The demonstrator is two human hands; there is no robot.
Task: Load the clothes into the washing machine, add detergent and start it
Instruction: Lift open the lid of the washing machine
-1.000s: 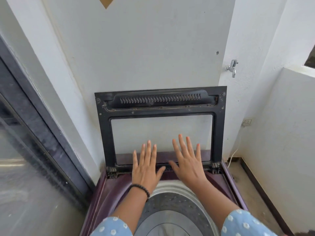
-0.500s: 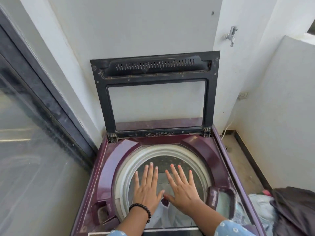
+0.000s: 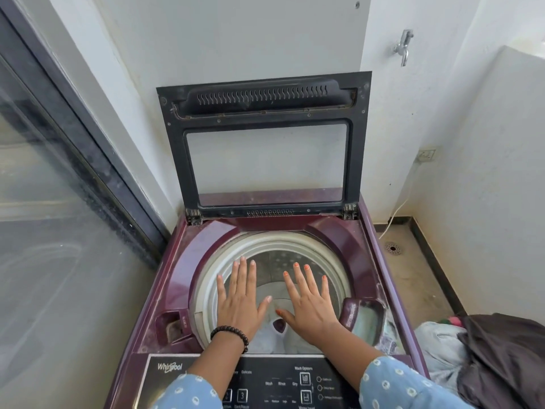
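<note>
Hovering palm-down over the round drum opening of the maroon top-loading washing machine point(image 3: 188, 261), the left hand point(image 3: 240, 302) and the right hand point(image 3: 309, 305) lie side by side with fingers straight and spread, holding nothing. The machine's black-framed glass lid point(image 3: 265, 137) stands upright against the white wall. A heap of pale and dark clothes point(image 3: 486, 358) sits on the floor just beside the machine's front right corner.
</note>
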